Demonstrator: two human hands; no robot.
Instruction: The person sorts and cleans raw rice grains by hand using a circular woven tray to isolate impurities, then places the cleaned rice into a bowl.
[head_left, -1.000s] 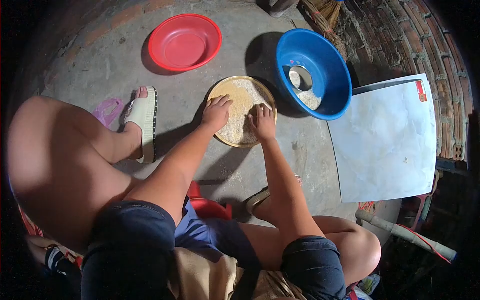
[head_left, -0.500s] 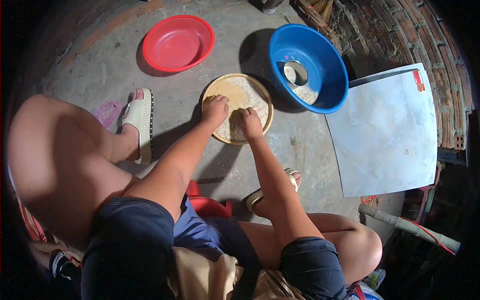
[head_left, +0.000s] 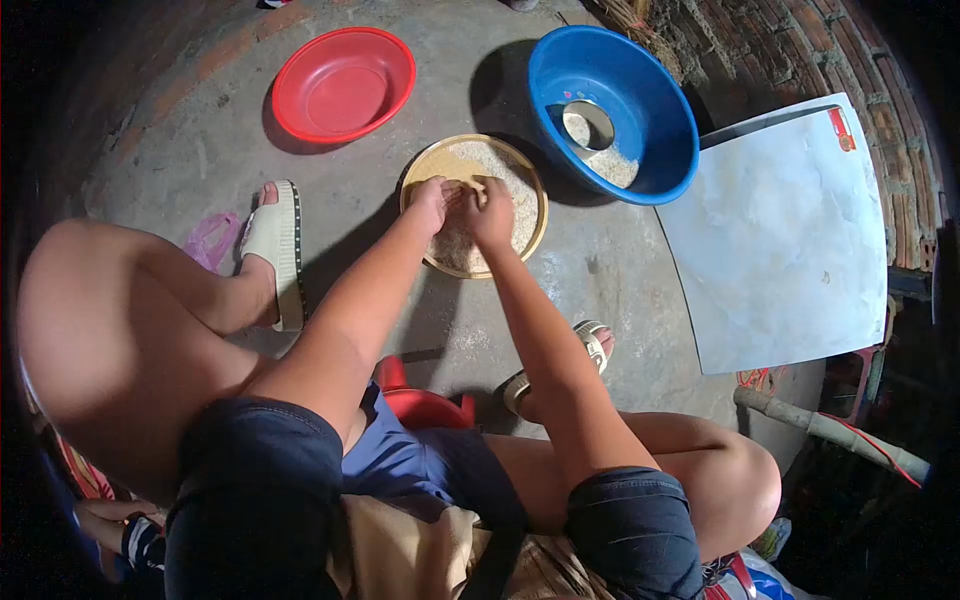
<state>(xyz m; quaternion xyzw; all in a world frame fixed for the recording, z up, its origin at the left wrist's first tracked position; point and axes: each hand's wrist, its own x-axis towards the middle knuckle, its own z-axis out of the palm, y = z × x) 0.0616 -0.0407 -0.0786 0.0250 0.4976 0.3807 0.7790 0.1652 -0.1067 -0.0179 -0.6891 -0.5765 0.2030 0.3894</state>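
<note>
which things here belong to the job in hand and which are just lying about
Likely part of the job:
- left hand and right hand, over the tray
- round tray
- pale grain on it
- blue basin, also with grain inside
- round container in that basin

Apparently just lying about:
- pink plastic bag
- white sheet
- pole

Unclear: red basin

We've a grey concrete floor w/ a round woven tray on it. Rel. to tray: red basin beyond, to L; blue basin just beyond, to R; purple plastic bag well off L; white sheet well off R, we can't tell if flat; stray grains nr side.
</note>
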